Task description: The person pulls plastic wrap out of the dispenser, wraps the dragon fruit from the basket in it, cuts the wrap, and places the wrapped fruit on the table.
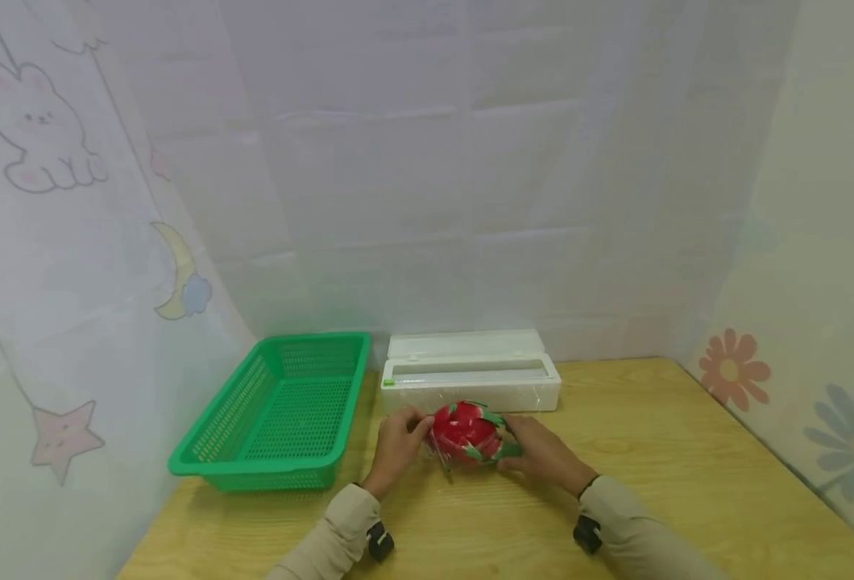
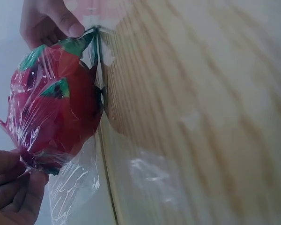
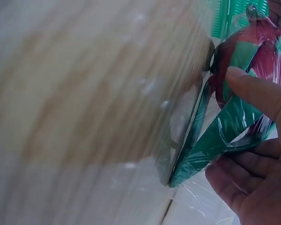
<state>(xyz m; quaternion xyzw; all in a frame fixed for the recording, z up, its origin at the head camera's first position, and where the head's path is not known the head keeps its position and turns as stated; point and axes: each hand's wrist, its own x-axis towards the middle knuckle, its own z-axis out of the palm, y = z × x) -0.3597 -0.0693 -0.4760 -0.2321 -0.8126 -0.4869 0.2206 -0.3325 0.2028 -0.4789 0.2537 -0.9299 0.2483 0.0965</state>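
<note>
A red dragon fruit (image 1: 463, 432) with green leaf tips lies on its side over the table, in front of a white box. Clear cling film (image 2: 76, 194) covers it, drawn tight and creased, with a loose part hanging beside the fruit in the left wrist view. My left hand (image 1: 398, 445) pinches the gathered film at the fruit's left end between thumb and fingers. At the leafy right end, my right hand (image 1: 549, 457) grips the wrapped fruit. The right wrist view shows that thumb (image 3: 253, 89) on the fruit's side and the fingers below the long green leaves.
Behind the fruit stands the white cling film box (image 1: 470, 396) with its lid raised and a roll visible inside. A green plastic basket (image 1: 267, 466) with perforated walls sits at the left on the wooden table (image 1: 659, 451). Printed curtains surround the table at the back and sides.
</note>
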